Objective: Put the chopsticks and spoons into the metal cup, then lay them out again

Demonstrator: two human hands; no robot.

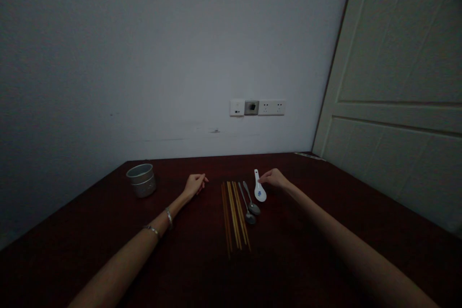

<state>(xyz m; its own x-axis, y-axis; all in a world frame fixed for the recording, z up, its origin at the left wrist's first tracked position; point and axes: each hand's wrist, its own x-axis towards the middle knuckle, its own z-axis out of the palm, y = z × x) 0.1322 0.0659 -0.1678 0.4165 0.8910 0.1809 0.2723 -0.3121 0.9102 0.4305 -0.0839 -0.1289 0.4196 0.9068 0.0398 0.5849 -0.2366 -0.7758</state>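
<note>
My right hand [275, 178] has its fingertips closed at the handle of a white ceramic soup spoon [260, 194] with a blue mark in its bowl. The spoon lies on the dark red table [195, 260], handle pointing away from me. Just left of it are two metal spoons [254, 209], bowls toward me. Several chopsticks [234, 216], some darker brown and some yellowish, lie side by side left of those. My left hand [195, 184] rests on the table left of the chopsticks, its fingers loosely curled in with nothing seen in them.
A round metal container [142, 180] stands at the table's far left. Behind the table is a pale wall [173, 57] with a row of sockets [257, 108]. A panelled door [400, 57] borders the right side. A thin pale strip [309, 156] lies at the back right edge.
</note>
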